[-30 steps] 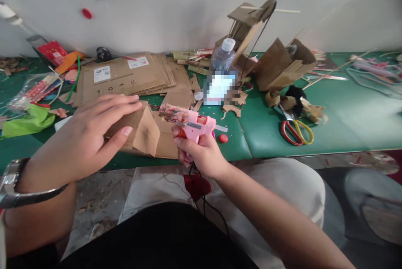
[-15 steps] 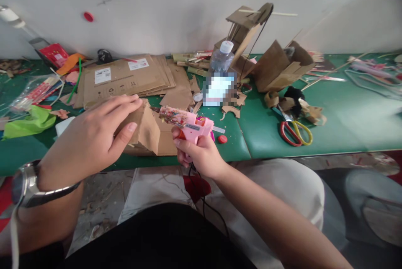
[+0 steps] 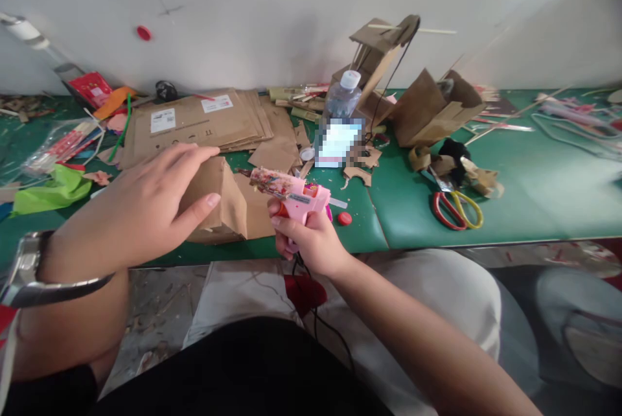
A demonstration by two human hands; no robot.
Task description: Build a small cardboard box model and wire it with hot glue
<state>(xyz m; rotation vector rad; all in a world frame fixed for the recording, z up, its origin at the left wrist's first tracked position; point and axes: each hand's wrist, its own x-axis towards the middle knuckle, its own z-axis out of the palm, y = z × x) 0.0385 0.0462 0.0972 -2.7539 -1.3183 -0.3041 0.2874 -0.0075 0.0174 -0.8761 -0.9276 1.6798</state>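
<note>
Currently right hand (image 3: 313,241) is gripping pink glue gun (image 3: 301,201) mid-frame, fingers clamping round its handle, gun sitting just right of cardboard box (image 3: 230,202); left hand (image 3: 131,208) is covering box's left side, thumb and fingers standing apart, contact unclear.

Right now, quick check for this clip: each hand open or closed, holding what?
Left hand: open, over the brown folded cardboard piece; contact cannot be told.
Right hand: closed, holding the pink plastic glue gun.
</note>
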